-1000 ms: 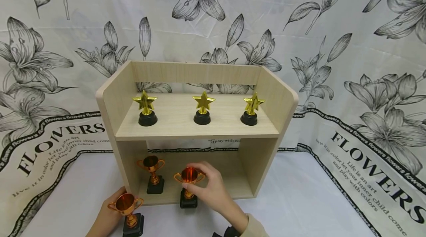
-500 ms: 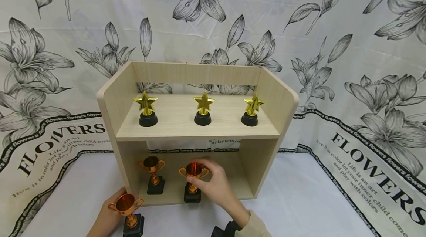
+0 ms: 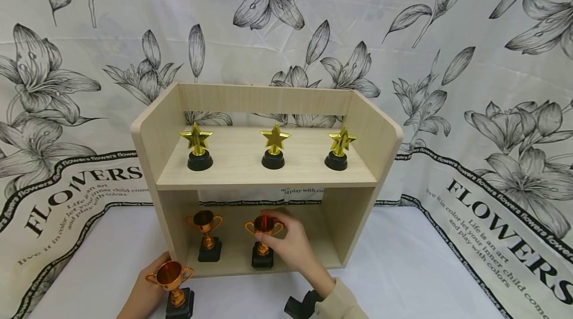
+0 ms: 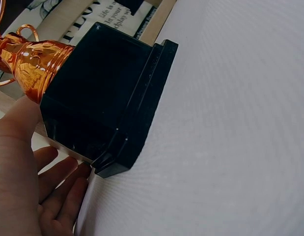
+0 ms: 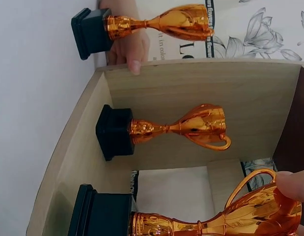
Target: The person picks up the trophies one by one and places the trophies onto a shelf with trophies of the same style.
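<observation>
My right hand (image 3: 293,247) pinches the cup rim of a copper-coloured trophy (image 3: 262,255) with two handles and a black square base, upright at the front of the lower shelf. A matching trophy (image 3: 209,249) stands to its left on that shelf. On the white cloth before the shelf's left corner is another such trophy (image 3: 180,305). Behind it, my left hand (image 3: 142,291) rests by the shelf's left side panel, its fingertips partly hidden; the left wrist view shows relaxed fingers (image 4: 63,189) beyond the black base (image 4: 97,83), not gripping the trophy.
The two-tier wooden shelf (image 3: 268,184) has raised side panels. Its upper board carries three gold star trophies (image 3: 273,147) on round black bases. Flower-printed fabric (image 3: 429,85) hangs behind, and a white cloth (image 3: 403,279) covers the table.
My right hand has carried its trophy back and slightly right, from the shelf's front edge onto the lower board. The left hand and the other trophies keep their places.
</observation>
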`<state>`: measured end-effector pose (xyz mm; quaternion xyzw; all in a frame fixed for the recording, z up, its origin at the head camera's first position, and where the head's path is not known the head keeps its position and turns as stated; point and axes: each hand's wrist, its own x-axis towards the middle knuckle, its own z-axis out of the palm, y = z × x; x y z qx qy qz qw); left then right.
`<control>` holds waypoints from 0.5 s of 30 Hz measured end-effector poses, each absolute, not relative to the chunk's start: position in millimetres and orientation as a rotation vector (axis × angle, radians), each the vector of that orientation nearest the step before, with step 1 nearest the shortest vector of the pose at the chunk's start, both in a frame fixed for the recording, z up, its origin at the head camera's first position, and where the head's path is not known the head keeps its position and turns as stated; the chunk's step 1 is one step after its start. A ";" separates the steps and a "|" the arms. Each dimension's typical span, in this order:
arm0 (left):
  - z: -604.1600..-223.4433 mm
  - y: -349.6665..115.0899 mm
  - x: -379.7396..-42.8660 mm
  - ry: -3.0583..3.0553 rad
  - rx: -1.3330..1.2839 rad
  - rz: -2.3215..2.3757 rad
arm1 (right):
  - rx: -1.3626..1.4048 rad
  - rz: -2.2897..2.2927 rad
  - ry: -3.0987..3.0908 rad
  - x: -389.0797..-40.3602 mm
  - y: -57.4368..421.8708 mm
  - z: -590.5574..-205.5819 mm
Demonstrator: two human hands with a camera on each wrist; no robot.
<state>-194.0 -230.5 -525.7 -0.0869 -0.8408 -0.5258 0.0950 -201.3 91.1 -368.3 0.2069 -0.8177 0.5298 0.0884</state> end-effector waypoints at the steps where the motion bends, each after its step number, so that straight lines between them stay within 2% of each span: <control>1: -525.5 -230.6 -194.0 -2.493 -0.259 -1.563 | 0.615 1.573 -2.429 -202.5 90.8 -368.7; 10: -528.6 -232.2 -193.8 -2.444 -0.270 -1.641 | 0.645 1.520 -2.396 -215.0 90.1 -377.6; 15: -528.2 -232.2 -195.2 -2.468 -0.221 -1.679 | 0.628 1.508 -2.370 -233.6 91.3 -400.7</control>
